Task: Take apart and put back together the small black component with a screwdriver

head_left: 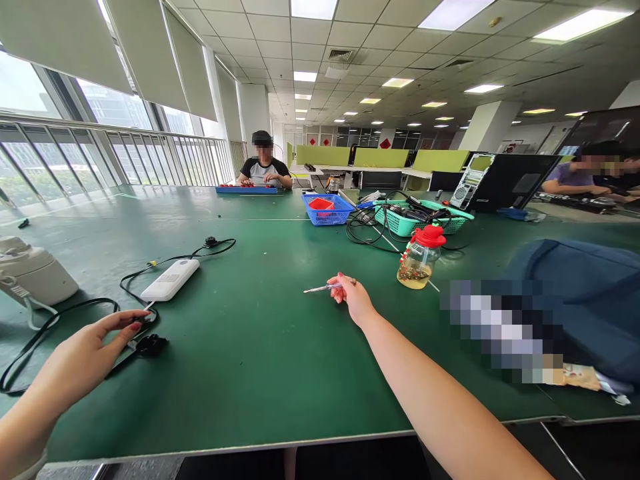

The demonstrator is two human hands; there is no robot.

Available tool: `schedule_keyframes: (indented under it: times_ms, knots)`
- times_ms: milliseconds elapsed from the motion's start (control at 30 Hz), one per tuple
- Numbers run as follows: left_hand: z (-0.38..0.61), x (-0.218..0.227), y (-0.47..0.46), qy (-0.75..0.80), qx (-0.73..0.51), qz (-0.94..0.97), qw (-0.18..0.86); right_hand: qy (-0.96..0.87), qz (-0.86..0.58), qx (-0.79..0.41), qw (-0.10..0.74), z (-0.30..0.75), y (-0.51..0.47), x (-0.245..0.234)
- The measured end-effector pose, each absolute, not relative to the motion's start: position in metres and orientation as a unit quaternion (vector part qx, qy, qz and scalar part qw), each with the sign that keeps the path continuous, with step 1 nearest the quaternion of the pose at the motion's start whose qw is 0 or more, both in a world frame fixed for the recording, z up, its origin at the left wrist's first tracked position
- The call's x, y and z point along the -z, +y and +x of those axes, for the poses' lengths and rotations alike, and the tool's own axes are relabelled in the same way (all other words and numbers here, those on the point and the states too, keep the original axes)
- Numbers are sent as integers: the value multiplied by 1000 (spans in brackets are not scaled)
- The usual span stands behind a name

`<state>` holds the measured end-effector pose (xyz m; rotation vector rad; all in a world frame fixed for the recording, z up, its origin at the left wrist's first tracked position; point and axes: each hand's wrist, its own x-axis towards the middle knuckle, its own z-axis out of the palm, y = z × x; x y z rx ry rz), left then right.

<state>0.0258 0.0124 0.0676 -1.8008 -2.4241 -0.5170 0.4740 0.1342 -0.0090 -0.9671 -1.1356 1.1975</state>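
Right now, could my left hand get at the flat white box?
Probably yes: your left hand sits close to the flat white box, with nothing bulky between. It may first need to release what it touches beside the black plug.

Shiny screwdriver shaft (pixel 314 290) (metal, apparently), smooth tabletop (pixel 270 380)

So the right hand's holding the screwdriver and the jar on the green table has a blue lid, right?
The jar has a red lid, not blue: the head view shows it. The right hand does hold the screwdriver, and the jar is on the green table.
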Motion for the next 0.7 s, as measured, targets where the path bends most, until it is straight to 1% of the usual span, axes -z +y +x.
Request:
schedule_keyframes:
  times_ms: [67, 267, 533, 700]
  knots:
    - [21, -62, 9, -779, 139, -611, 32, -488, -414, -511, 574, 474, 134, 8]
    - [11, -45, 8, -748, 92, -652, 78, -495, -415, -511, 568, 474, 132, 6]
    - [12, -45, 7, -718, 90, -684, 95, -497, -414, -512, 564, 473, 132, 6]
    - [11, -38, 6, -720, 51, -689, 67, -502, -408, -514, 563, 474, 132, 7]
